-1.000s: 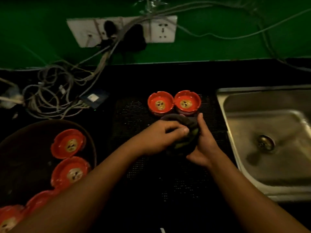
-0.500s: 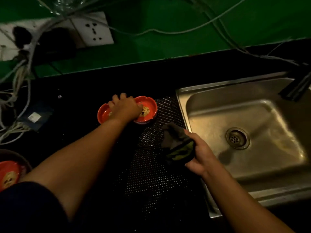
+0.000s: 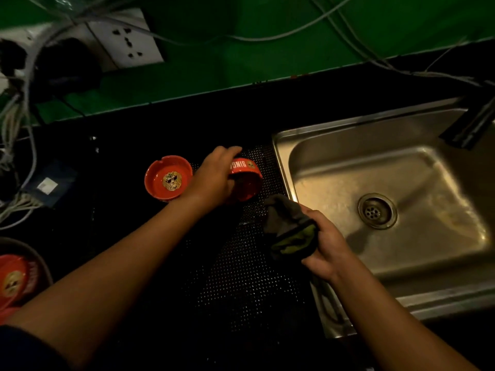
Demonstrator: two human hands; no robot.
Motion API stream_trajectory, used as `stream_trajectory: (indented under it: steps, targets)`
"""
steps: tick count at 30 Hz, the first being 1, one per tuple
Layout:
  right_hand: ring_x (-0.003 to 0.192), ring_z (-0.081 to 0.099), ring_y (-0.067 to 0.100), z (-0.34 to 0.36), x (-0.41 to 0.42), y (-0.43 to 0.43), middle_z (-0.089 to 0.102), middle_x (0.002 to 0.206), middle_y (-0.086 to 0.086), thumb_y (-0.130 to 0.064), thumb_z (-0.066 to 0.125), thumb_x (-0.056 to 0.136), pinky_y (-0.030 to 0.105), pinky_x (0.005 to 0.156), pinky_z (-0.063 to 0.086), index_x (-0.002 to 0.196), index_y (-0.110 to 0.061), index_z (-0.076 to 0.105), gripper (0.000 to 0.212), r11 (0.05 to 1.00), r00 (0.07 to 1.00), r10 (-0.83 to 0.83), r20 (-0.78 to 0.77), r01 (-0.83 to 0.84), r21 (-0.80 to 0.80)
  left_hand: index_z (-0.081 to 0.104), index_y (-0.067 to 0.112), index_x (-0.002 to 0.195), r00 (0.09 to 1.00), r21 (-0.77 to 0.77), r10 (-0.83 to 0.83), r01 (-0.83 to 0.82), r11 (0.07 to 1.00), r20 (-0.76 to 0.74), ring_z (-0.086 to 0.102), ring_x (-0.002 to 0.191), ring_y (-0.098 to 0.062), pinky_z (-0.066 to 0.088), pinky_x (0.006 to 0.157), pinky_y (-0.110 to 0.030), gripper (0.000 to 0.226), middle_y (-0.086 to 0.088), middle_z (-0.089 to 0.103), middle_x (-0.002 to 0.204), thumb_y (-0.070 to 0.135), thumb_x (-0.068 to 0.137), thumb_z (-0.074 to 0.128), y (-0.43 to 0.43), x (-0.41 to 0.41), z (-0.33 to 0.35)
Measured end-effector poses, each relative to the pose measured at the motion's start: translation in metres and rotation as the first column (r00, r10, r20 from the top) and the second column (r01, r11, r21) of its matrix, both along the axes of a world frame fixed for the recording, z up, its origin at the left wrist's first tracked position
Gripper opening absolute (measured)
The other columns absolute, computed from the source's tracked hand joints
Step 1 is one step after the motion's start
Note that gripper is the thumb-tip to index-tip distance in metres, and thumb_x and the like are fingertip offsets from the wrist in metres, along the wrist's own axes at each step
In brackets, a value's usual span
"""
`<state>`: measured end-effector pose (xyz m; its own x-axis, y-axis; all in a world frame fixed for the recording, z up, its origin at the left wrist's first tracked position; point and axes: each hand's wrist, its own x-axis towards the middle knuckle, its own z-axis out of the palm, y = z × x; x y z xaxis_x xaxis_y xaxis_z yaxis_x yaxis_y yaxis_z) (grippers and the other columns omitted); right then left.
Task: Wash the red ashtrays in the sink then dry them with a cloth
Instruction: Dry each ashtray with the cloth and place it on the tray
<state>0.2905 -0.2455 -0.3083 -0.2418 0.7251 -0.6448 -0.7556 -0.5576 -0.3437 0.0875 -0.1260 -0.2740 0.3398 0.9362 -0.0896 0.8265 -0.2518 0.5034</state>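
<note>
My left hand (image 3: 214,178) grips a red ashtray (image 3: 245,174) by its rim and holds it tipped on its side over the black dotted mat (image 3: 241,277), its lettered wall facing up. A second red ashtray (image 3: 167,178) sits upright on the counter just to the left. My right hand (image 3: 324,245) holds a bunched dark cloth (image 3: 289,228) with a green patch, beside the left edge of the steel sink (image 3: 401,263). The sink basin is empty, with its drain (image 3: 377,210) near the middle.
A dark bowl (image 3: 40,263) at the lower left holds more red ashtrays (image 3: 12,281). Tangled cables (image 3: 16,124) and a wall socket (image 3: 126,40) fill the upper left. A black tap (image 3: 474,121) reaches over the sink's far right corner.
My left hand has lifted the right-hand ashtray off the mat and tipped it onto its side. My right hand still holds the cloth in about the same spot.
</note>
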Motion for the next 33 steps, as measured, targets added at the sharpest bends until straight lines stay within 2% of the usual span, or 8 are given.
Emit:
stream_trajectory:
  steps: [4,10,16,20,22,25,28,33]
  targets:
    - [0.097,0.067,0.027,0.005,-0.005,-0.013,0.068,0.114,0.015,-0.027,0.049,0.085,0.04,0.091,0.048,0.113,-0.007,0.068,0.039,1.0,1.0,-0.015,-0.009,0.015,-0.009,0.046,0.007,0.132,0.988,0.1,-0.073,0.088,0.991,-0.138,0.047,0.115,-0.03,0.046,0.096,-0.041,0.063,-0.012,0.044,0.128,-0.004,0.074,0.068,-0.031,0.0,-0.004]
    - [0.087,0.07,0.026,0.016,-0.019,-0.041,0.072,0.101,0.013,-0.029,0.059,0.077,0.039,0.089,0.049,0.089,-0.008,0.077,0.03,0.999,0.999,-0.05,0.001,0.05,0.006,0.046,0.008,0.102,0.966,0.527,-0.257,0.229,0.818,-0.02,0.043,0.091,-0.024,0.048,0.071,-0.034,0.07,-0.009,0.044,0.106,0.0,0.046,0.088,-0.064,-0.028,-0.022]
    - [0.103,0.066,0.029,0.027,-0.044,-0.072,0.066,0.12,0.016,-0.041,0.092,0.044,0.04,0.09,0.053,0.117,-0.009,0.067,0.084,0.996,0.999,0.011,-0.047,-0.007,0.085,0.055,0.0,0.099,0.985,0.297,0.02,-0.072,0.952,0.172,0.049,0.091,-0.025,0.048,0.076,-0.026,0.045,-0.016,0.05,0.104,-0.017,0.06,0.068,-0.101,-0.044,-0.018]
    - [0.095,0.066,0.027,0.055,-0.066,-0.079,0.064,0.12,0.02,-0.029,0.085,0.063,0.043,0.086,0.053,0.118,-0.011,0.063,0.062,0.981,0.986,-0.062,0.155,0.032,0.19,0.047,0.013,0.103,0.823,-0.118,0.388,-0.374,0.92,0.416,0.05,0.091,-0.014,0.04,0.066,-0.013,0.036,-0.001,0.048,0.103,-0.011,0.077,0.056,-0.128,-0.059,-0.005]
    - [0.078,0.068,0.016,0.078,-0.079,-0.08,0.066,0.104,0.014,-0.01,0.067,0.082,0.032,0.066,0.057,0.111,-0.017,0.059,0.031,0.953,0.866,-0.09,0.493,-0.069,0.294,0.048,0.014,0.105,0.597,-0.451,0.641,-0.458,0.766,0.482,0.057,0.087,-0.017,0.044,0.06,-0.019,0.026,-0.001,0.056,0.094,0.0,0.086,0.057,-0.135,-0.068,0.0]
    - [0.074,0.065,-0.001,0.107,-0.101,-0.079,0.063,0.098,-0.004,-0.005,0.065,0.086,0.017,0.062,0.052,0.112,-0.026,0.056,0.035,0.807,0.498,-0.08,0.863,-0.476,0.349,0.049,0.002,0.12,0.263,-0.843,0.836,-0.123,0.524,0.482,0.065,0.091,-0.029,0.054,0.062,-0.035,0.04,-0.021,0.063,0.11,0.014,0.084,0.063,-0.15,-0.089,0.002]
    - [0.092,0.062,0.003,0.115,-0.135,-0.083,0.06,0.107,-0.012,-0.021,0.072,0.08,0.015,0.076,0.049,0.117,-0.037,0.048,0.047,0.654,0.142,-0.064,0.988,-0.741,0.149,0.051,0.001,0.126,0.18,-0.858,0.839,0.101,0.504,0.514,0.068,0.093,-0.031,0.058,0.067,-0.041,0.054,-0.024,0.064,0.115,0.025,0.08,0.066,-0.173,-0.111,0.013]
    - [0.087,0.061,0.004,0.118,-0.183,-0.098,0.059,0.102,-0.01,-0.029,0.074,0.078,0.016,0.073,0.05,0.107,-0.037,0.04,0.045,0.602,0.017,-0.125,0.992,-0.794,0.089,0.074,0.005,0.099,0.09,-0.806,0.839,0.35,0.477,0.536,0.07,0.09,-0.029,0.059,0.072,-0.04,0.07,-0.019,0.07,0.105,0.059,0.092,0.032,-0.185,-0.141,0.024]
